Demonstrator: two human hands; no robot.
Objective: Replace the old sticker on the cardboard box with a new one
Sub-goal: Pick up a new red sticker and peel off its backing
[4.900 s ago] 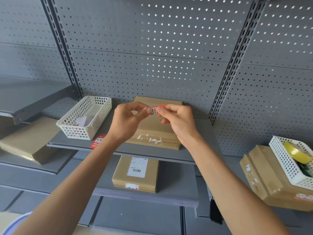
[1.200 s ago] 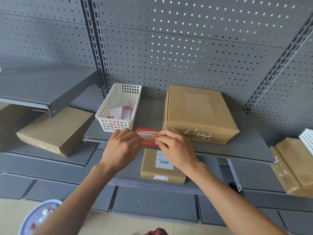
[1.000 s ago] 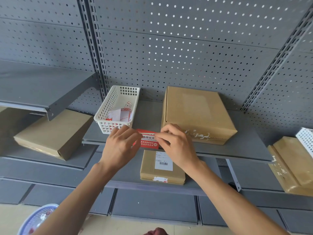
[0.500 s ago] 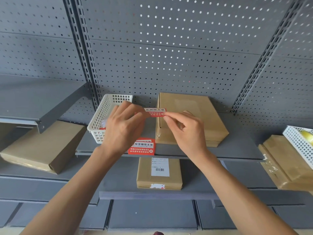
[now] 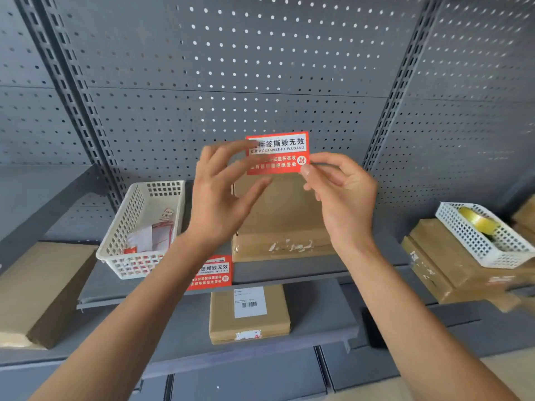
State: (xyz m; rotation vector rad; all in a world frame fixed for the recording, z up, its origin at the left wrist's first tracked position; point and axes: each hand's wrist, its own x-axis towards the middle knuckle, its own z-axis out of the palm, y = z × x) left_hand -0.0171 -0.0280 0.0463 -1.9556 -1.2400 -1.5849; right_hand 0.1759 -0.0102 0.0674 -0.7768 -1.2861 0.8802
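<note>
1. The right hand pinched the right edge of a red rectangular sticker with white and black print between thumb and forefinger, holding it up in front of the grey perforated back panel.
2. The left hand was at the sticker's left edge with fingers spread and fairly straight; motion blur hid whether they touched it.
3. Below the sticker, a brown cardboard box sat on the grey metal shelf, toward its middle, with torn white residue on its front face.
4. A white plastic lattice basket holding red and white paper scraps stood at the shelf's left end.
5. A 2nd red sticker sheet lay at the shelf's front edge, between basket and box.
6. A smaller brown carton with a barcode label rested on the lower shelf.
</note>
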